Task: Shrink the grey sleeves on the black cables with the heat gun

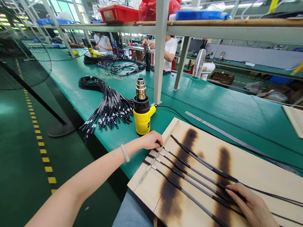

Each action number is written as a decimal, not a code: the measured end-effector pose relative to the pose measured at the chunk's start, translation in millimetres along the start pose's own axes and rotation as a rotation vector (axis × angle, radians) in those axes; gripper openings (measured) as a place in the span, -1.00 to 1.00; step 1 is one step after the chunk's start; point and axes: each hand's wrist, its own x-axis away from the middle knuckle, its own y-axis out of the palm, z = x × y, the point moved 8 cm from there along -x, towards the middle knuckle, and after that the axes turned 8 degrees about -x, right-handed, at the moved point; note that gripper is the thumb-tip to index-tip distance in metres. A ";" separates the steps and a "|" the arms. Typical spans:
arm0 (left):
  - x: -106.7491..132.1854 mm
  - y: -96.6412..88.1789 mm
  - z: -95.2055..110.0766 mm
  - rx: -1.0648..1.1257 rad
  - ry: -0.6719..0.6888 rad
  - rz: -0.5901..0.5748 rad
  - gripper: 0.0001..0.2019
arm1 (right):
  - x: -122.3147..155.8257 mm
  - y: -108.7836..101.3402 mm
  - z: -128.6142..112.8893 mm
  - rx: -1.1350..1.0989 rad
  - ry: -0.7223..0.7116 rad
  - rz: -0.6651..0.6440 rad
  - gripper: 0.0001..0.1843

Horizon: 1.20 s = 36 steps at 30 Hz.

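Note:
My left hand (150, 140) rests at the far edge of a scorched wooden board (265, 174), its curled fingers beside the tips of the cables. Several black cables (196, 173) with grey sleeved sections lie side by side across the board, over dark burn marks. My right hand (252, 207) presses down on them near the board's right side, hiding part of their length. Beyond the board, a yellow heat gun (143, 123) stands upright on its base, with a brass nozzle pointing up. Next to it lies a large bundle of black cables (105, 103) with small connectors.
A long green workbench (206, 101) runs ahead, with a metal strip (238, 137) beside the board. White shelf posts rise from it. Co-workers (167, 52) sit further along. A pedestal fan (11, 58) stands on the floor at left.

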 end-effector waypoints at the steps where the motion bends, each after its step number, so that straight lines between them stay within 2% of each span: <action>1: 0.5 -0.5 2.1 -0.040 -0.005 0.006 -0.82 | -1.1 0.0 -1.6 0.001 -0.007 0.001 -0.66; 7: 2.5 -2.1 13.3 -0.181 -0.004 -0.009 -0.78 | -9.0 4.2 -11.9 0.000 -0.017 -0.029 -0.65; 13: 2.7 0.0 13.7 -0.206 -0.021 -0.046 -0.83 | -7.0 8.2 -8.1 -0.003 -0.008 -0.052 -0.67; 18: 1.7 -4.4 14.9 -0.236 -0.035 -0.090 -0.68 | -6.6 0.1 -0.5 0.012 0.019 -0.009 -0.72; 23: -20.7 -11.3 24.7 -0.340 -0.024 -0.023 -0.67 | -8.9 -18.7 13.7 0.172 0.026 0.144 -0.65; 30: -62.1 11.7 36.8 -0.517 0.049 -0.003 -0.79 | -14.1 -9.0 14.0 0.223 -0.025 0.060 -0.68; 36: -68.2 17.7 38.3 -0.558 0.111 0.001 -0.84 | -19.3 0.3 21.7 0.306 -0.023 0.061 -0.62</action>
